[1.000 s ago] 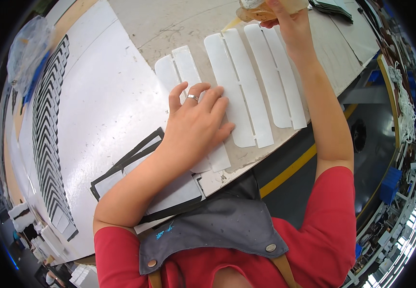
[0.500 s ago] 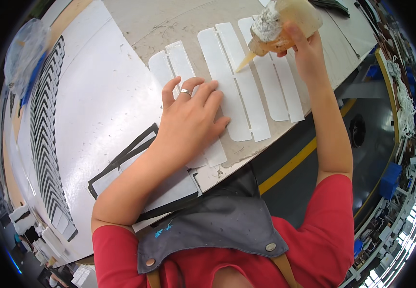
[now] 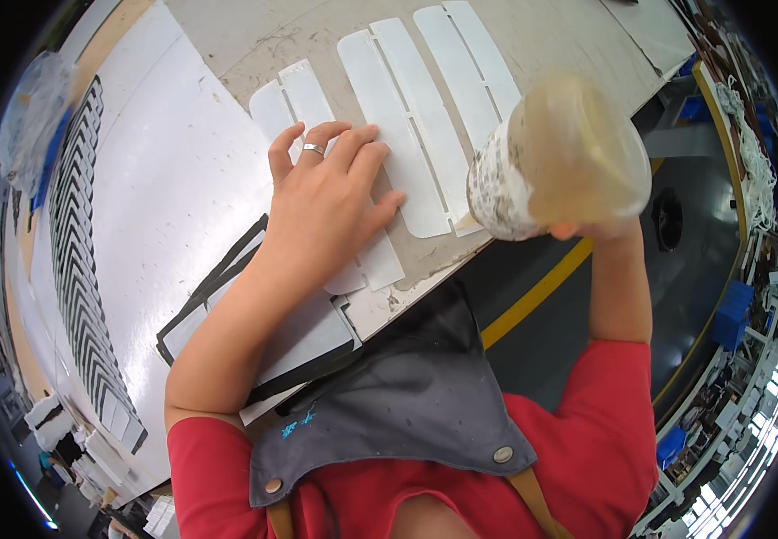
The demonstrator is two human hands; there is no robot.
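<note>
My left hand (image 3: 328, 199) rests with spread fingers on the leftmost white panel (image 3: 306, 94), which has a narrow slit along it; the palm hides much of this panel. In my right hand (image 3: 609, 231) is a cloudy plastic squeeze bottle (image 3: 578, 153) with amber-tinted contents and a dirty white wrapping. It is tipped over, its base toward me, and its nozzle (image 3: 468, 221) points at the near end of the middle white panel (image 3: 418, 148). Whether the tip touches cannot be made out. Behind the bottle, most of my right fingers are hidden. A third white panel (image 3: 474, 63) lies farther right, partly covered by the bottle.
Dark-edged white pieces (image 3: 304, 346) lie under my left forearm. A long overlapping row of black-and-white strips (image 3: 88, 269) runs along the table's left side. A clear plastic bag (image 3: 34, 121) sits at far left. The table edge (image 3: 416, 310) is close to my apron.
The bottle has come nearer to me, its nozzle going from the middle panel's centre to its near end. My left hand stays on the left panel; the whole view has shifted slightly.
</note>
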